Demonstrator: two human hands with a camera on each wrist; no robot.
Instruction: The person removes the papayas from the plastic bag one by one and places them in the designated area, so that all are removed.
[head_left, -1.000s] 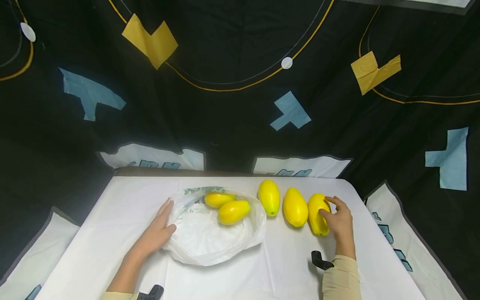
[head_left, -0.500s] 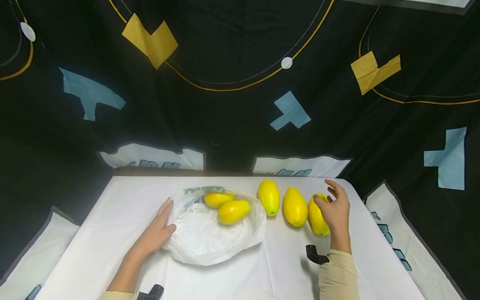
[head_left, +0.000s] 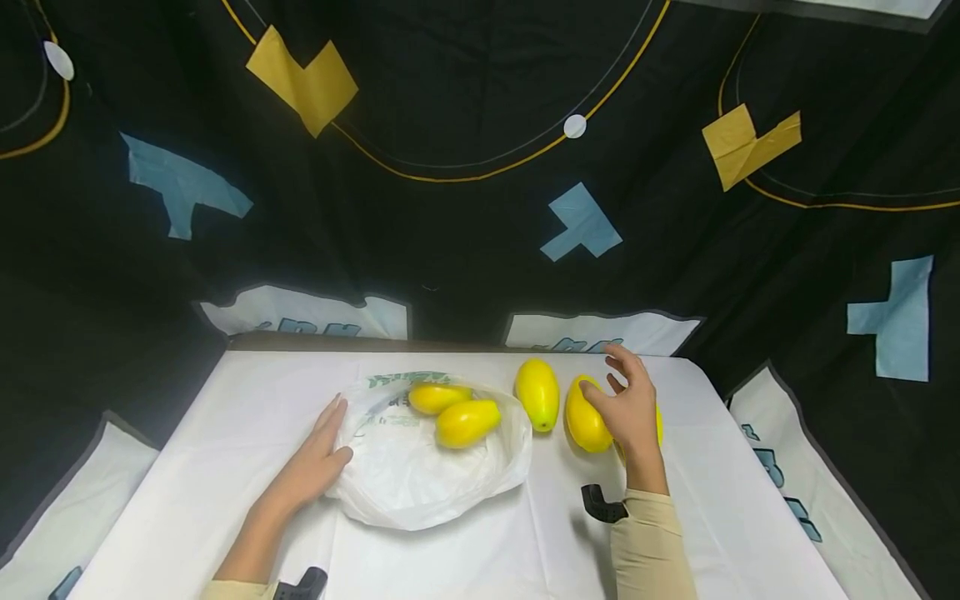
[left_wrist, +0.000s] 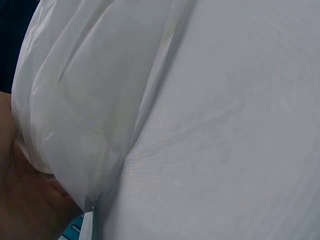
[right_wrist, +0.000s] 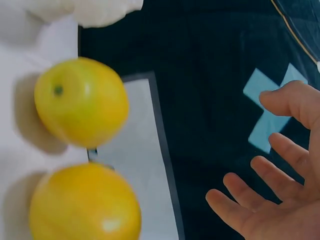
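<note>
A white plastic bag (head_left: 405, 492) lies on the table with its mouth spread, and two yellow papayas (head_left: 468, 423) sit inside. My left hand (head_left: 313, 462) rests against the bag's left side with straight fingers. In the left wrist view, part of the palm (left_wrist: 30, 205) touches the thin plastic (left_wrist: 95, 100). To the right of the bag stand a papaya (head_left: 537, 396), a second papaya (head_left: 587, 419) and a third one mostly hidden behind my right hand (head_left: 630, 412). That hand hovers above them, fingers apart and holding nothing. The right wrist view shows two papayas (right_wrist: 82, 102) away from its fingers.
A white-covered table (head_left: 247, 400) carries everything. Behind it hangs a black cloth (head_left: 450, 267) with blue and yellow patches. A black wrist mount (head_left: 602, 505) sticks out from the right sleeve (head_left: 652, 542).
My right hand has let go of the rightmost papaya, lifted, and moved left over the middle one. The left hand and the bag stay where they were.
</note>
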